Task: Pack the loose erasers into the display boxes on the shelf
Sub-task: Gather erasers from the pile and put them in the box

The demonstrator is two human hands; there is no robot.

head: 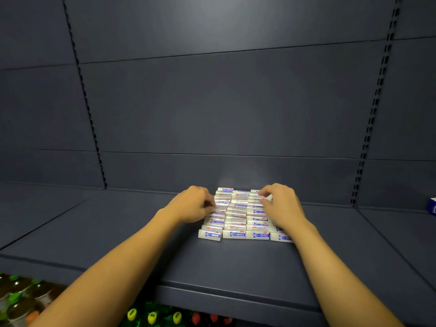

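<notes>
In the head view, a person is reaching both bare arms out over a dark grey shelf, and a tight block of erasers in white and blue wrappers is lying flat on it near the back panel, lined up in several columns and many rows. The left hand is resting against the left edge of the block with its fingers curled in toward the wrappers; whether it is pinching one eraser or only pressing the column straight, I cannot tell. The right hand is sitting over the right side of the block, its thumb and forefinger bent and closing on an eraser in the far right column, though the exact hold is partly hidden. No box wall is showing around the erasers, so they seem to be lying loose on the shelf rather than sitting inside a box. A blue and white box is peeking in at the far right edge, well apart from the block, and it is cut off too much to say whether it is one of the display boxes. Judging from this, the packing looks barely begun: the erasers are gathered and squared up, but all of them appear to be waiting to go into boxes. Bottles with green, yellow and red caps are showing on the level below.
</notes>
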